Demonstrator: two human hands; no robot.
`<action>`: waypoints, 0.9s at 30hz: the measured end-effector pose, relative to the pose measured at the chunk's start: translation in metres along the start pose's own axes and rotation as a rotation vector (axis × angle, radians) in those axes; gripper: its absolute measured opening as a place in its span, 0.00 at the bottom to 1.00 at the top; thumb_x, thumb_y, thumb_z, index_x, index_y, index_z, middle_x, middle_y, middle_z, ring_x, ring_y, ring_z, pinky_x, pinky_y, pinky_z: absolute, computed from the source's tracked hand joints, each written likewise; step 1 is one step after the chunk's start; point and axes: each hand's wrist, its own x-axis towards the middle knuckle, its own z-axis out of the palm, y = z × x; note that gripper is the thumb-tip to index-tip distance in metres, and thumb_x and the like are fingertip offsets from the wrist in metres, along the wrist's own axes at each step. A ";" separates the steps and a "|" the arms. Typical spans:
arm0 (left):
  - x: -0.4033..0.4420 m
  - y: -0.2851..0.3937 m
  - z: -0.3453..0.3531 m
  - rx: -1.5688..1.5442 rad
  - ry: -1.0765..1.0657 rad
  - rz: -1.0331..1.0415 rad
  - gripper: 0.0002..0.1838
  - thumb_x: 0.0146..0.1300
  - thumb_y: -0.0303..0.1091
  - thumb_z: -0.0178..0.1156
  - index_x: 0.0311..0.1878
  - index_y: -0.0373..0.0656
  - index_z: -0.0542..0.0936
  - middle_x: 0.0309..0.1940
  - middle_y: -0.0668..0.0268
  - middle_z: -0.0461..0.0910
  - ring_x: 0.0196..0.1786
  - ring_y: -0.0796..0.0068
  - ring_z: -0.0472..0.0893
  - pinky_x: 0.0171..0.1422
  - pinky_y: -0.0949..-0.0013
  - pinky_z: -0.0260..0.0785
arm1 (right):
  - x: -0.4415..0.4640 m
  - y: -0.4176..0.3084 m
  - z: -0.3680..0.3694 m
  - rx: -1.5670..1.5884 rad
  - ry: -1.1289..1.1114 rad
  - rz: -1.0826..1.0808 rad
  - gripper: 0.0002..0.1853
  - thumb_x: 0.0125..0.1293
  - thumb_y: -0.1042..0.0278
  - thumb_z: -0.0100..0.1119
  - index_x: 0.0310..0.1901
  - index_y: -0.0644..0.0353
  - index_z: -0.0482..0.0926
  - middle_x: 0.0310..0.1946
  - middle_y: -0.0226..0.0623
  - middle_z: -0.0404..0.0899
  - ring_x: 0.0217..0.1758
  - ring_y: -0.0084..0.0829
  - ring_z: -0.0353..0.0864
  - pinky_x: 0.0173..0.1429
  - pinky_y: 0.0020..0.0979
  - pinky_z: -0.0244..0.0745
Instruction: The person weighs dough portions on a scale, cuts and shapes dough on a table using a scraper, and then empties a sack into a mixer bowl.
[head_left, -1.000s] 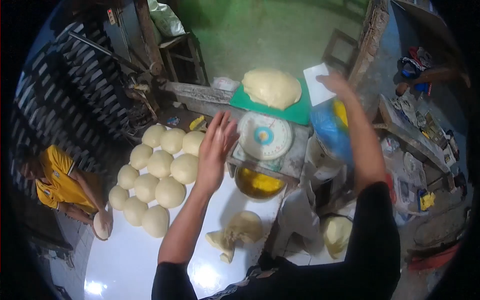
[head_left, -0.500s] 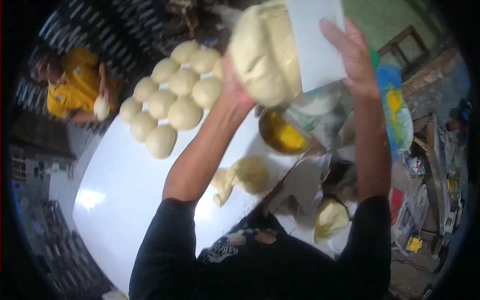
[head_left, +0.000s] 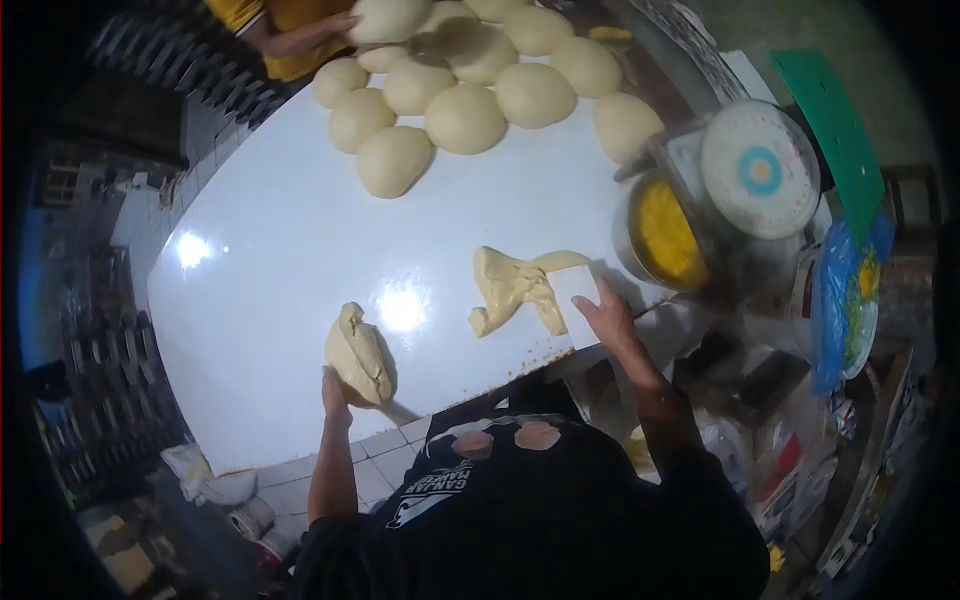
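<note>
A lump of pale yellow dough (head_left: 358,360) is at the near left of the white table, with my left hand (head_left: 335,392) curled against its near-left side. Part of that hand is hidden by the dough. My right hand (head_left: 608,315) grips a flat white dough scraper (head_left: 574,300) between thumb and fingers. The scraper's edge meets a ragged, stretched piece of dough (head_left: 510,285) lying near the table's front edge.
Several round dough balls (head_left: 465,118) cover the far side of the table (head_left: 250,330). Another person's hand (head_left: 330,35) holds one there. On the right stand a bowl of yellow spread (head_left: 665,235), a round dial scale (head_left: 758,168) and a green board (head_left: 830,130).
My hands have come down and apart from the raised dough lump. The left now has the lump at the near left; the right has brought the scraper to the ragged dough. The view has shifted.
</note>
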 end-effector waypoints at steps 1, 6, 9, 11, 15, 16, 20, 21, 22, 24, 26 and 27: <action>0.001 0.004 0.001 -0.103 0.073 -0.086 0.36 0.77 0.58 0.51 0.72 0.35 0.67 0.66 0.49 0.74 0.64 0.57 0.78 0.69 0.53 0.69 | 0.006 0.004 0.010 -0.114 0.104 -0.025 0.32 0.66 0.57 0.67 0.68 0.61 0.70 0.53 0.58 0.82 0.57 0.60 0.80 0.61 0.52 0.75; -0.004 0.021 0.035 0.724 0.296 0.058 0.33 0.75 0.52 0.55 0.70 0.33 0.70 0.52 0.46 0.83 0.54 0.57 0.84 0.59 0.55 0.75 | 0.001 -0.087 0.029 -0.661 0.381 -0.641 0.33 0.63 0.67 0.68 0.69 0.62 0.70 0.59 0.52 0.78 0.62 0.54 0.78 0.63 0.48 0.74; -0.001 0.016 0.009 0.690 0.179 0.131 0.39 0.74 0.55 0.56 0.78 0.38 0.62 0.63 0.46 0.78 0.62 0.55 0.80 0.66 0.55 0.71 | -0.003 -0.165 0.095 -0.131 -0.282 -0.302 0.35 0.64 0.65 0.71 0.71 0.63 0.68 0.61 0.52 0.78 0.64 0.49 0.78 0.65 0.45 0.75; -0.019 0.032 0.013 0.046 0.193 0.106 0.46 0.74 0.57 0.56 0.83 0.42 0.48 0.76 0.47 0.66 0.74 0.54 0.70 0.75 0.56 0.63 | -0.014 -0.214 0.163 0.141 -0.569 -0.093 0.42 0.64 0.60 0.73 0.74 0.65 0.63 0.63 0.54 0.76 0.67 0.48 0.76 0.68 0.44 0.73; -0.010 0.044 -0.005 -0.045 0.037 0.098 0.50 0.76 0.53 0.56 0.84 0.41 0.35 0.83 0.48 0.49 0.83 0.52 0.56 0.81 0.57 0.54 | -0.014 -0.235 0.335 -0.092 -0.405 -0.345 0.56 0.59 0.48 0.77 0.78 0.69 0.53 0.69 0.57 0.70 0.74 0.49 0.70 0.75 0.43 0.67; -0.010 0.051 -0.004 -0.112 0.003 0.105 0.51 0.77 0.51 0.56 0.84 0.41 0.33 0.83 0.49 0.48 0.82 0.53 0.57 0.80 0.57 0.57 | -0.013 -0.241 0.370 -0.044 -0.321 -0.345 0.57 0.57 0.47 0.77 0.78 0.69 0.54 0.71 0.57 0.68 0.76 0.49 0.67 0.77 0.42 0.64; 0.010 0.083 -0.006 -0.455 -0.289 -0.093 0.48 0.77 0.50 0.56 0.83 0.39 0.38 0.78 0.51 0.59 0.75 0.58 0.67 0.73 0.60 0.68 | -0.001 -0.292 0.389 0.132 -0.548 -0.216 0.54 0.56 0.46 0.77 0.76 0.69 0.61 0.74 0.57 0.65 0.78 0.49 0.65 0.79 0.39 0.62; 0.018 0.094 -0.007 -0.537 -0.378 -0.161 0.45 0.77 0.50 0.57 0.83 0.36 0.45 0.74 0.52 0.65 0.71 0.60 0.71 0.71 0.61 0.71 | -0.009 -0.320 0.374 0.149 -0.548 -0.244 0.51 0.56 0.47 0.77 0.74 0.70 0.64 0.71 0.57 0.69 0.75 0.47 0.69 0.78 0.38 0.64; 0.014 0.110 -0.009 -0.568 -0.423 -0.018 0.39 0.77 0.50 0.58 0.79 0.36 0.55 0.69 0.53 0.70 0.68 0.62 0.74 0.68 0.62 0.72 | -0.012 -0.342 0.357 0.140 -0.516 -0.391 0.49 0.57 0.48 0.77 0.73 0.68 0.66 0.67 0.56 0.74 0.71 0.46 0.74 0.74 0.37 0.69; -0.019 0.169 -0.017 -0.431 -0.394 0.365 0.31 0.75 0.50 0.61 0.70 0.36 0.71 0.60 0.57 0.79 0.60 0.66 0.78 0.62 0.63 0.75 | -0.034 -0.394 0.306 0.200 -0.483 -0.595 0.45 0.57 0.50 0.78 0.72 0.63 0.68 0.58 0.51 0.81 0.62 0.41 0.82 0.66 0.36 0.78; -0.042 0.215 -0.020 -0.269 -0.342 0.735 0.28 0.69 0.49 0.67 0.65 0.42 0.77 0.48 0.61 0.84 0.49 0.70 0.81 0.55 0.64 0.76 | -0.062 -0.434 0.259 0.263 -0.482 -0.632 0.43 0.57 0.52 0.79 0.71 0.60 0.70 0.53 0.47 0.85 0.56 0.38 0.85 0.60 0.35 0.81; -0.058 0.227 -0.027 -0.155 -0.313 0.810 0.29 0.67 0.49 0.69 0.64 0.42 0.77 0.47 0.59 0.84 0.48 0.67 0.83 0.54 0.63 0.77 | -0.068 -0.441 0.247 0.283 -0.558 -0.590 0.42 0.56 0.54 0.80 0.70 0.59 0.70 0.49 0.43 0.85 0.53 0.35 0.86 0.56 0.34 0.83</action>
